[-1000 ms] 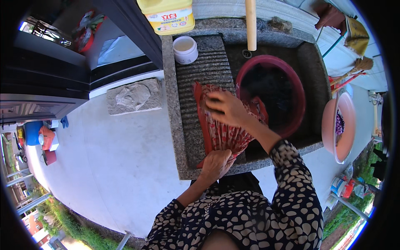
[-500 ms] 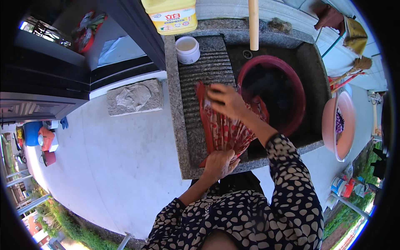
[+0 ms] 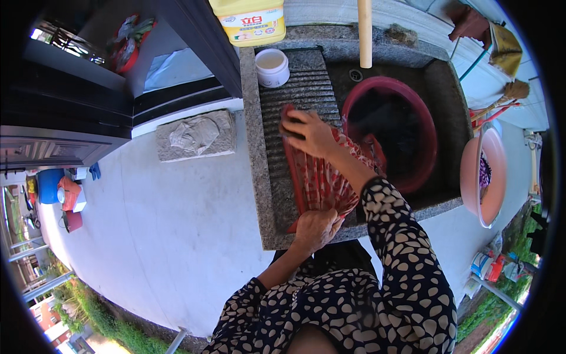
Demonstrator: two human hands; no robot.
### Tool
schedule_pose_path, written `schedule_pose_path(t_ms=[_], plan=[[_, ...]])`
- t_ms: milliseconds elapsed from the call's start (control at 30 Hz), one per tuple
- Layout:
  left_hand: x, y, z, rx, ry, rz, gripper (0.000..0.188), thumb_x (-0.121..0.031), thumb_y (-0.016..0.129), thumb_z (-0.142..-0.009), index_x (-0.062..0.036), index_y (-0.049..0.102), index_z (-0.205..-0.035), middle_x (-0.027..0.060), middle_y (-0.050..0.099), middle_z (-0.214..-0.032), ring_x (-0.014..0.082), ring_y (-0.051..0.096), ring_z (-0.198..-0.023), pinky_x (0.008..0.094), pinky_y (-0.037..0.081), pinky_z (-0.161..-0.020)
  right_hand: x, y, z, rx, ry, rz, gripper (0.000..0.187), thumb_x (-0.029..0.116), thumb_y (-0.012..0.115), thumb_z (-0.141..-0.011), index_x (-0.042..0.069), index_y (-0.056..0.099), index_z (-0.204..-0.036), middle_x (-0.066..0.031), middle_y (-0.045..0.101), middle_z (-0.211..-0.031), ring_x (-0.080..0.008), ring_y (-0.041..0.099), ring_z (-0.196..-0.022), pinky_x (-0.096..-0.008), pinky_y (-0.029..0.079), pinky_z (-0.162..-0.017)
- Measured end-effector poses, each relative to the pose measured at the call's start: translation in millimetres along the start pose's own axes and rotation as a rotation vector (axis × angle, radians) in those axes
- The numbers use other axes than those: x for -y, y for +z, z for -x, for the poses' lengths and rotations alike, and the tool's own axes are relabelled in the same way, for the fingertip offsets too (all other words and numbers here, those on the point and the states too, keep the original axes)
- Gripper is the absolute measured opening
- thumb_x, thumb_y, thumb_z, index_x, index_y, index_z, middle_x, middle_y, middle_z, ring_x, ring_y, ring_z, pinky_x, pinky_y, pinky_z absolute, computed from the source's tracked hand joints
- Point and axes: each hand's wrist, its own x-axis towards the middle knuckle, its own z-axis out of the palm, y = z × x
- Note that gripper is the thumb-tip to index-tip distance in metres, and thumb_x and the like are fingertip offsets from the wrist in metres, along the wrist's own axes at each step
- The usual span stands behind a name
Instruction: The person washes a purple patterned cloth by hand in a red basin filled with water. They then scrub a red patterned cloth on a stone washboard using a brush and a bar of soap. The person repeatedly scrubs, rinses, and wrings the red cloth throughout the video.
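A wet red-and-white patterned cloth (image 3: 321, 180) with a plain red border lies spread over the ridged washboard (image 3: 295, 94) of a stone sink. At its near end my left hand (image 3: 317, 229) is closed on the bunched fabric. My right hand (image 3: 308, 134) is over the far end of the cloth with its fingers bent downward; whatever may be under them is hidden. The cloth's right side trails toward a dark pink basin (image 3: 433, 135) of dark water standing in the sink's trough.
A white tub (image 3: 272, 68) stands on the washboard's far corner, near a yellow jug (image 3: 250, 23). A pale wooden pole (image 3: 365, 35) hangs over the sink's back. To the right is a light pink basin (image 3: 495, 171) with purple patterned fabric. A stone block (image 3: 197, 135) lies left.
My right hand has shifted slightly toward the far edge of the cloth. The left hand keeps its grip at the near end. The whole view has moved a little.
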Motion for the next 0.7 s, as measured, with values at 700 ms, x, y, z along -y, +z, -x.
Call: schedule_pose_path(t_ms=[700], plan=[[4.9, -2.4, 3.7, -0.059, -0.026, -0.032, 0.033, -0.024, 0.074, -0.080, -0.0095, 0.049, -0.064, 0.0079, 0.054, -0.051, 0.0267, 0.060, -0.048, 0.0373, 0.049, -0.048, 34.3, -39.6, 81.8, 0.136, -0.323, -0.148, 0.046, 0.024, 0.075, -0.075, 0.013, 0.063, -0.118, -0.0088, 0.049, -0.134, -0.0297, 0.054, -0.104, -0.0409, 0.049, -0.086]])
